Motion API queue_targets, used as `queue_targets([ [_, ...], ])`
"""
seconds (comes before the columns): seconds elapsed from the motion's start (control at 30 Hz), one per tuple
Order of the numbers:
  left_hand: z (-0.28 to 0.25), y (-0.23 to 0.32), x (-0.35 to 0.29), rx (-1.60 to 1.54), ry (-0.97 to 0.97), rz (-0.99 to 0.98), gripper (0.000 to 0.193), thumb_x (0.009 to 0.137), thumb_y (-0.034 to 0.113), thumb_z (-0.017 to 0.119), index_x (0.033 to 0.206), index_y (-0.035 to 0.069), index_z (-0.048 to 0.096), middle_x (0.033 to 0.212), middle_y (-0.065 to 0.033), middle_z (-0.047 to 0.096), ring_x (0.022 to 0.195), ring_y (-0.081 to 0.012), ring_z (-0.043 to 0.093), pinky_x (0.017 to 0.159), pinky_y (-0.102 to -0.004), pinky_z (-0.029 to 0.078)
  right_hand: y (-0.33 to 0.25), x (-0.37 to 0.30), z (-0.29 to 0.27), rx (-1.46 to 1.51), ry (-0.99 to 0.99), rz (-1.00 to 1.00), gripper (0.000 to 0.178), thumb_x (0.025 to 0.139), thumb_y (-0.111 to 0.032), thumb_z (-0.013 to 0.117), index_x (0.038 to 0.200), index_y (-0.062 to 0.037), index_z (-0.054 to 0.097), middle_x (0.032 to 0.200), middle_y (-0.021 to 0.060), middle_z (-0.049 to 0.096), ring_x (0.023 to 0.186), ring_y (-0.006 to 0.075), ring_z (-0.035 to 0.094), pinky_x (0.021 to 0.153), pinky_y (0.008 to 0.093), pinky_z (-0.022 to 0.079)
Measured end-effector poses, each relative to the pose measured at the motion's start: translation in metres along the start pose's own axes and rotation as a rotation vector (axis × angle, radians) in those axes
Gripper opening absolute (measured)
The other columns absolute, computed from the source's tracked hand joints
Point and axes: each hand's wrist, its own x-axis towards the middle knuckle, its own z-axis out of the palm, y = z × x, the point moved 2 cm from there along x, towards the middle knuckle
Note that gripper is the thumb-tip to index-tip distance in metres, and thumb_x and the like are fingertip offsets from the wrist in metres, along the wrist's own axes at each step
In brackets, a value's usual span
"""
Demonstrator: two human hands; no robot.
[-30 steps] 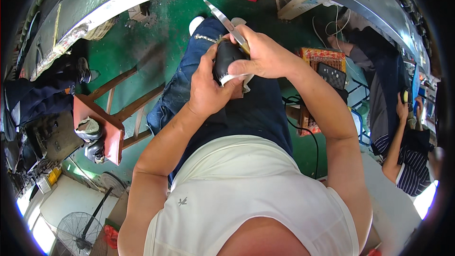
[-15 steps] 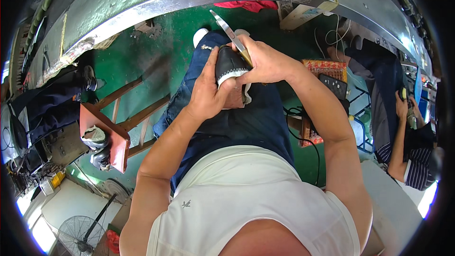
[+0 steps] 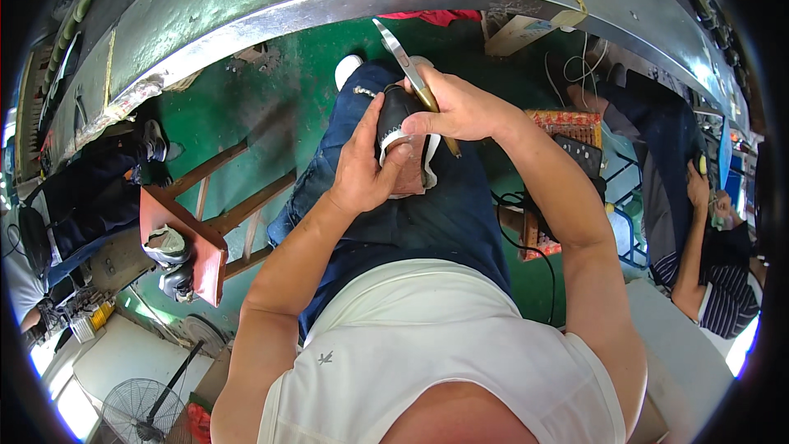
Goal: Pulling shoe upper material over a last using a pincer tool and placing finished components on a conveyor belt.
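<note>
Over my lap I hold a black shoe upper with white zigzag stitching and a pale lining edge. A reddish-brown block-like part shows below it, and a whitish strip hangs at its right. My left hand wraps the upper's left side, thumb pressed near the stitched edge. In my right hand is a long tool with a silvery, slightly curved metal end and a brownish handle. Its metal end points away from me; the handle's butt shows below my hand. My right thumb rests on the upper at the stitching.
A metal-edged bench curves across the far side. To the left, shoes sit on a reddish wooden stool. At right stands a woven-topped seat with a black device and cables. Co-workers sit at both sides; a fan stands lower left.
My right thumb has moved onto the upper's stitched edge. The tool has shifted slightly right and nearer, its handle end now showing below my hand. The upper has turned a little.
</note>
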Motion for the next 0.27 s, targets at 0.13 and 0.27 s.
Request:
queue_targets([
  [0.13,-0.006,-0.002,0.015,0.003,-0.027,0.056,0.073,0.093,0.018,0.068,0.152,-0.005,0.032,0.143,-0.0299,0.05,0.134,-0.041,0.051,0.111,-0.0415,0.041,-0.007,-0.002,-0.004,-0.168,0.063,0.001,0.062,0.089,-0.038,0.076,0.125,0.0006,0.044,0.1,0.0145,0.058,0.093,0.021,0.059,0.084,0.0365,0.05],
  [0.27,-0.017,0.024,0.042,-0.246,-0.193,-0.118,0.077,0.094,0.024,0.07,0.155,-0.002,0.031,0.15,-0.0243,0.047,0.141,-0.0386,0.044,0.117,-0.0383,0.033,-0.01,-0.007,-0.018,0.105,0.178,0.086,0.054,0.091,-0.032,0.076,0.127,-0.0043,0.046,0.1,0.0101,0.058,0.093,0.0157,0.058,0.083,0.033,0.05],
])
